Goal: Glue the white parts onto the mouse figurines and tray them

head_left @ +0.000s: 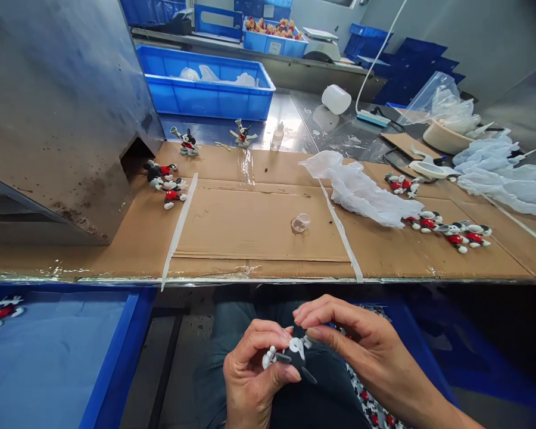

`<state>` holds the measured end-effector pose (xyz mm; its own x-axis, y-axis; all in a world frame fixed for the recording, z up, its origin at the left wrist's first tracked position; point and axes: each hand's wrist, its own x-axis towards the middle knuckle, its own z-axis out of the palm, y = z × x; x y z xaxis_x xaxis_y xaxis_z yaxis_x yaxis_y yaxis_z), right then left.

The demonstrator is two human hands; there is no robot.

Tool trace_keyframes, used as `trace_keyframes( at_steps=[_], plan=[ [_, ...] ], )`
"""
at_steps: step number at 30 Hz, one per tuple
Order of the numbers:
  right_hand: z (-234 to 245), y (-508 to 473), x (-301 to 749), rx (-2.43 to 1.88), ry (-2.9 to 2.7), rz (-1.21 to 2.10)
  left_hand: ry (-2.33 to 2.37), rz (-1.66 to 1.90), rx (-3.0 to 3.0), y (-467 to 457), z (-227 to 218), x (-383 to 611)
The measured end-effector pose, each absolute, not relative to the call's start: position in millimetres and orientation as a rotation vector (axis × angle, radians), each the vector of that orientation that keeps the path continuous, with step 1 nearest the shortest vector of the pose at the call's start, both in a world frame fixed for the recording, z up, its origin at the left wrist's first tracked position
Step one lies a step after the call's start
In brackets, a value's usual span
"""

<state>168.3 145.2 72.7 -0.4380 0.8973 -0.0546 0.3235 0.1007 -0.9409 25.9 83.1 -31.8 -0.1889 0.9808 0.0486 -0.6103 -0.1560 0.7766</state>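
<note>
Below the table edge, over my lap, both hands close around one small black-and-white mouse figurine. My left hand pinches it from the left with thumb and curled fingers. From the right, my right hand presses its fingertips on the top of the figurine. More mouse figurines with red shorts lie on the cardboard: a group at the left, two standing further back, and several at the right.
Cardboard sheet covers the table, with a small clear cup on it. Crumpled white plastic lies right of centre. A grey metal machine stands at the left. Blue bins sit behind; a blue tray holds one figurine at lower left.
</note>
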Motion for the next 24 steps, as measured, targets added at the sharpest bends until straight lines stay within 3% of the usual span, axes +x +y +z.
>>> trace_keyframes(
  at_steps=[24],
  plan=[
    [70, 138, 164, -1.407, -1.668, 1.386, 0.825, 1.580, 0.597, 79, -17, 27]
  ],
)
